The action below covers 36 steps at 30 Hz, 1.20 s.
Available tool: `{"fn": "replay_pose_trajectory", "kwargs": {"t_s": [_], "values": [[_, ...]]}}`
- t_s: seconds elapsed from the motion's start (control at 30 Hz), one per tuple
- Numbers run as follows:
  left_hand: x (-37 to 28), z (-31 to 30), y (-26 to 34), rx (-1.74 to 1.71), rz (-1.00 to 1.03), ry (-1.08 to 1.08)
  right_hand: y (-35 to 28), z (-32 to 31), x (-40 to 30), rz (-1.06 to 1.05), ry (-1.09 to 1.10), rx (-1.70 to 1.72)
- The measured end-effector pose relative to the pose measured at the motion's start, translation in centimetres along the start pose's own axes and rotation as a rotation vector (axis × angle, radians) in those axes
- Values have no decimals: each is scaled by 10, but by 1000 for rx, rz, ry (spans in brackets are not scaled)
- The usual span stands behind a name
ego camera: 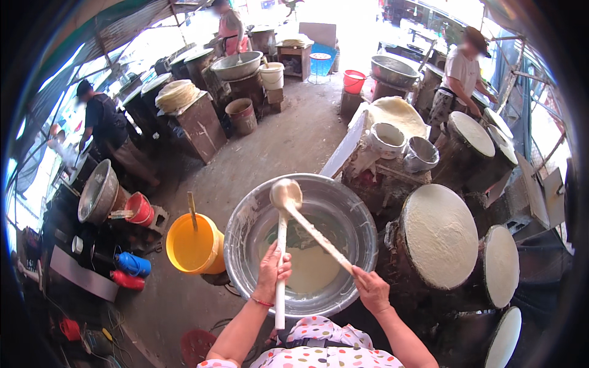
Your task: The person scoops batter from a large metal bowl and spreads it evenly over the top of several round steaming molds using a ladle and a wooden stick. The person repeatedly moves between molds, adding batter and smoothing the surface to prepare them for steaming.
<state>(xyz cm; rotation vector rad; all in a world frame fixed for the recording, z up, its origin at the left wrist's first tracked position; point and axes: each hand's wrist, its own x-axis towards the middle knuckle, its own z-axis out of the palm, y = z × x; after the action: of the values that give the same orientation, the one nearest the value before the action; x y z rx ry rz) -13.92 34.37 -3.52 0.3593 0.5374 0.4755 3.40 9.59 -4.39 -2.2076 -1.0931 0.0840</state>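
Note:
A wide metal basin with pale batter in its bottom stands directly before me. My left hand is closed around the white handle of a batter-coated ladle, held over the basin. In my right hand is a long, batter-smeared stick, slanting up to the left. Its far end meets the ladle's handle at the ladle head, above the basin's far side. How the two tools overlap there I cannot tell.
A yellow bucket with a stick in it stands left of the basin. On the right are round griddles covered with pale batter. Beyond lie pots and stacked flatbreads. Several people work around, one at the right-hand griddles.

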Motion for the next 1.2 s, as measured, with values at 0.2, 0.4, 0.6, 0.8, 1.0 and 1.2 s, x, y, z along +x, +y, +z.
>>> {"fn": "replay_pose_trajectory", "kwargs": {"t_s": [0.2,0.4,0.6,0.8,1.0,1.2], "values": [[14,-20,-10,-391,-280,-82,9,4,-15,98,12,-70],[14,44,-4,-237,-438,-142,18,-20,-47,99,305,-29],[11,94,-10,-85,-632,-171,6,-52,-98,146,553,-90],[-39,180,-94,68,-876,-301,-19,-80,-225,446,788,-267],[-115,221,-194,68,-1391,-406,-78,-72,-361,733,1085,-439],[-275,234,-309,123,-1953,-288,-184,-15,-517,1166,1337,-508]]}}
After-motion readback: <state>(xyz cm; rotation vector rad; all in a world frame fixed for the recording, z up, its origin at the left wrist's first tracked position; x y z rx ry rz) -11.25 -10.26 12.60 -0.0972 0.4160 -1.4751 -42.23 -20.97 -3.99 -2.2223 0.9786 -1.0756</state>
